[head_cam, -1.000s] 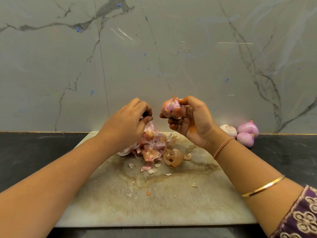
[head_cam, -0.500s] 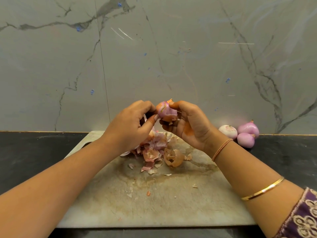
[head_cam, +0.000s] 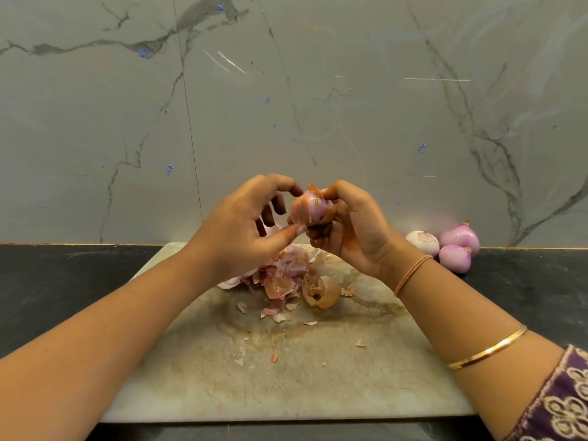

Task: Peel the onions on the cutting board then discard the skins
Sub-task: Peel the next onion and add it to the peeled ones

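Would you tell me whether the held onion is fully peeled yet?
Partly peeled: the onion in the right hand shows orange skin beside bare purple flesh.

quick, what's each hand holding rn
Left hand: thumb and forefinger pinch the half-peeled onion.
Right hand: grips the same onion.

Soft even light, faint wall (head_cam: 286, 90) glare, wide-angle edge bending, sharp focus

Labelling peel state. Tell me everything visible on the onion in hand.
The onion is small, half peeled: glossy pink-purple flesh on top, papery orange-brown skin on its lower left. Held in the air over the cutting board. The right hand grips it; the left hand's thumb and forefinger pinch its left side.
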Tool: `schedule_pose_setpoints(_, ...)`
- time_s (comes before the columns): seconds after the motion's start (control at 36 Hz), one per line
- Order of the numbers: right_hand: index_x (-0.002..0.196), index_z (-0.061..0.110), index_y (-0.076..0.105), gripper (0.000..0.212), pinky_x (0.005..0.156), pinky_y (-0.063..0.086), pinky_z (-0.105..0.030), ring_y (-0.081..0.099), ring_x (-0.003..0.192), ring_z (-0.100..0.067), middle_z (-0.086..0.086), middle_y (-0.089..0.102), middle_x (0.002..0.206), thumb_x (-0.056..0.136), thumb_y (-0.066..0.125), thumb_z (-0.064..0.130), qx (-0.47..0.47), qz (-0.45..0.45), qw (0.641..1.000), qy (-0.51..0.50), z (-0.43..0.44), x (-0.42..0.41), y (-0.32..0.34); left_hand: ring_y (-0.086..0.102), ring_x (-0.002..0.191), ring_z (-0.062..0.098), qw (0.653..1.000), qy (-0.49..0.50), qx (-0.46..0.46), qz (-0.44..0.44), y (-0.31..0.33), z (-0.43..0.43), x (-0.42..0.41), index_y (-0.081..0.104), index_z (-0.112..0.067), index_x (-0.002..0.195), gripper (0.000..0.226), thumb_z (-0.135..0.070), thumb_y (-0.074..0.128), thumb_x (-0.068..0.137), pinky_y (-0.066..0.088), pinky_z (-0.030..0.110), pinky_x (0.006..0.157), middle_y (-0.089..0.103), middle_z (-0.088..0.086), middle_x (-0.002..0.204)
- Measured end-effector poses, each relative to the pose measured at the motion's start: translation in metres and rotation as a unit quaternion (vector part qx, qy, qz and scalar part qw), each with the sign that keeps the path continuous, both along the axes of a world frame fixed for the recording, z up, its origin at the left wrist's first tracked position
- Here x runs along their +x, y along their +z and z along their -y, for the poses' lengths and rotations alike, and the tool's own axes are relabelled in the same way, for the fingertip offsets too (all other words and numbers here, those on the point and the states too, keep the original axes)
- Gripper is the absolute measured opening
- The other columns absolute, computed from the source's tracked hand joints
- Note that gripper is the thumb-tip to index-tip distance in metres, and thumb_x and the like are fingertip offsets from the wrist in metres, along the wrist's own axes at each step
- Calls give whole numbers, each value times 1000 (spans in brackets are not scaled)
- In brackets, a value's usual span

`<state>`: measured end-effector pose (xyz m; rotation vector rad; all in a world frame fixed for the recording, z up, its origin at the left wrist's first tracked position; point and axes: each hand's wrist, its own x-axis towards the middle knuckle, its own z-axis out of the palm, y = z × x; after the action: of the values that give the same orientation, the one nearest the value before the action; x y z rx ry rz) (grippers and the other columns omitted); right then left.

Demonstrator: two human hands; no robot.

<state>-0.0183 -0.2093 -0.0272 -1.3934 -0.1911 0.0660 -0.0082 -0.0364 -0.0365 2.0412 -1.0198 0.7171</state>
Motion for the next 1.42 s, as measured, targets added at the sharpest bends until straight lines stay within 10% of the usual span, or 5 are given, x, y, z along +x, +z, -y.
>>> schedule_pose_setpoints(1.03,92,4,51,30,52,38,-21,42,57,-13,-6,52,66,93,39,31,-42,2,999,29,1,-1,-1,56,75,17,998,-4,69,2,-3,-2,4,51,-29,100,17,-35,57,86,52,42,65,58,-5,86)
schedule_pose_setpoints(1.42,100,10,49,35,69,52,-32,58,85,-26,-14,56,103,68,53,22,-22,102,994,13,0,8,-7,50,70,6,996,81,-6,-23,1,4,-3,56,-25,85,25,-49,49,84,40,15,55,55,-14,77)
